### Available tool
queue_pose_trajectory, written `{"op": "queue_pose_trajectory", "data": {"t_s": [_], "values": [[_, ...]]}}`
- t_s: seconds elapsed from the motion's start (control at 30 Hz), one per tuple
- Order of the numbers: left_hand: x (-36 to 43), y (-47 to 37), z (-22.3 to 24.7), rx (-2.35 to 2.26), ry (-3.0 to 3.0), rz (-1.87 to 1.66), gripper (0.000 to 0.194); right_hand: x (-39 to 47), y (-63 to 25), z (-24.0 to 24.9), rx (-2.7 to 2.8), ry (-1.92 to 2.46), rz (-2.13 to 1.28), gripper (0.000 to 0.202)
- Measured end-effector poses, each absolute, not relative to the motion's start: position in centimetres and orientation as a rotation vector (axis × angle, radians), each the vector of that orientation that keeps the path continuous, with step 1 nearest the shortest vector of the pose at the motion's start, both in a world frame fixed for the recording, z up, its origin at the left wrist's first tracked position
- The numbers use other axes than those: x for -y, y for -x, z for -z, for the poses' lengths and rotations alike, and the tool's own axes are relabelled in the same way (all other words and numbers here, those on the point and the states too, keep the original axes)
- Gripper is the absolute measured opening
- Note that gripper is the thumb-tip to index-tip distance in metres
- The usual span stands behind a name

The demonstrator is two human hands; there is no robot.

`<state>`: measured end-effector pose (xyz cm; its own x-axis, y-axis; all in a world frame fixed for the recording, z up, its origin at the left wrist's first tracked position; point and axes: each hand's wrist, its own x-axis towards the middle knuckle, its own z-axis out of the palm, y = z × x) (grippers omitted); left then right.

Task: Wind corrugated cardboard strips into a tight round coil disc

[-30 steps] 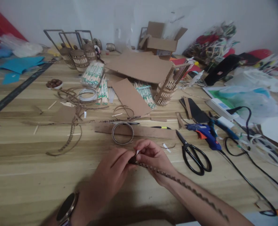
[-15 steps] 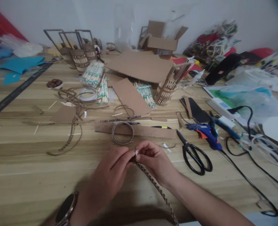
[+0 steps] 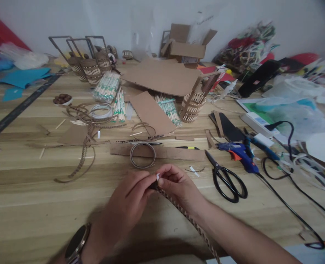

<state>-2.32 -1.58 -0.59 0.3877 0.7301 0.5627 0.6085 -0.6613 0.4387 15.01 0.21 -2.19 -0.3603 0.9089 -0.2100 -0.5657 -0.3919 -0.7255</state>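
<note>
Above the tabletop point(image 3: 55, 223), our left hand point(image 3: 121, 205) grips the braided strip point(image 3: 190, 219) near one end, our right hand point(image 3: 183, 187) pinching a white scrap point(image 3: 158, 176) there; judged fine fingertip positioning, next move wants steady pressure.

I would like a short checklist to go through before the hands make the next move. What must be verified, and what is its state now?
1. Braided strip held near its far end by the left hand: ok.
2. Small white piece pinched in the right hand: ok.
3. White piece fixed to the strip: cannot tell, the fingers cover the spot.
4. Scissors lying free on the table, at the right hand's side: ok.
5. Glue gun hot and ready: cannot tell from its look.
6. Space just beyond the hands free: not ok, a coiled ring lies there.
</note>
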Motion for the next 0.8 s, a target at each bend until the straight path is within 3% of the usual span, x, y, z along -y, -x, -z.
{"op": "queue_pose_trajectory", "data": {"t_s": [0.3, 0.8], "values": [[1.2, 2.7, 0.5, -1.011, -2.463, -1.272, 0.013, -0.2, -15.2, 1.4, 0.570, 0.761, -2.029, 0.024], [1.3, 2.7, 0.4, -0.911, -2.616, -1.186, 0.015, 0.3, -15.2, 1.7, 0.659, 0.751, -2.016, 0.023]]}}
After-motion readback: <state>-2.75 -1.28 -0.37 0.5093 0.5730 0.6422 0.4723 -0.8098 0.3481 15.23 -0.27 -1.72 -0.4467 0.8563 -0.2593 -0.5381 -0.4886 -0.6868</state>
